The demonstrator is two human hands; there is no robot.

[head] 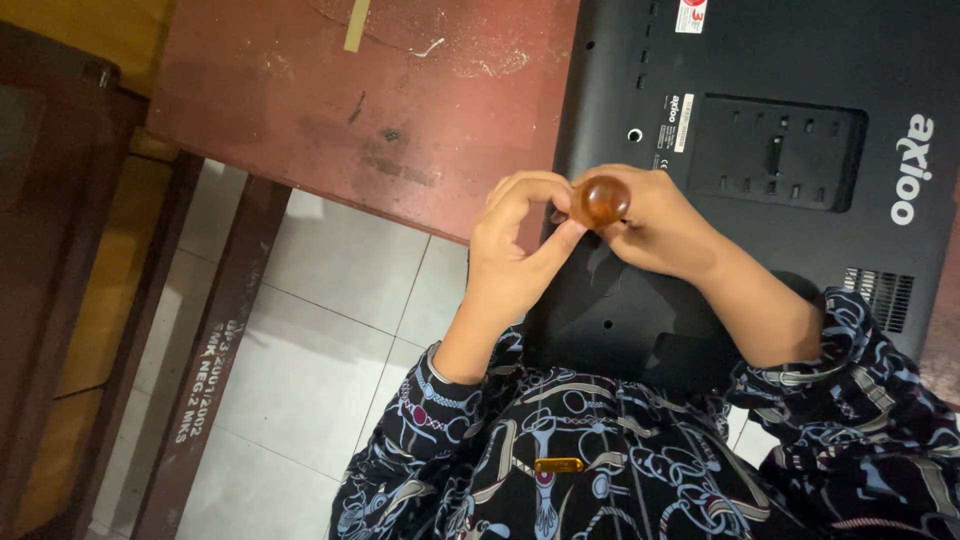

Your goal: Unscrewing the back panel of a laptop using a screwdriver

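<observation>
To my left lay the tiled floor (pixel 330 330), then the worn red table (pixel 400 100) with its scuffed, dusty top. My left hand (pixel 515 250) was curled, thumb and fingertips resting against the round amber handle of a screwdriver (pixel 601 200) — steadying it, not quite gripping. My right hand (pixel 655 225) was clamped around that handle from the other side, the tool held upright over the black back panel of the computer (pixel 780 150). The panel was still on; I judged the unscrewing only begun — its tip was hidden.
</observation>
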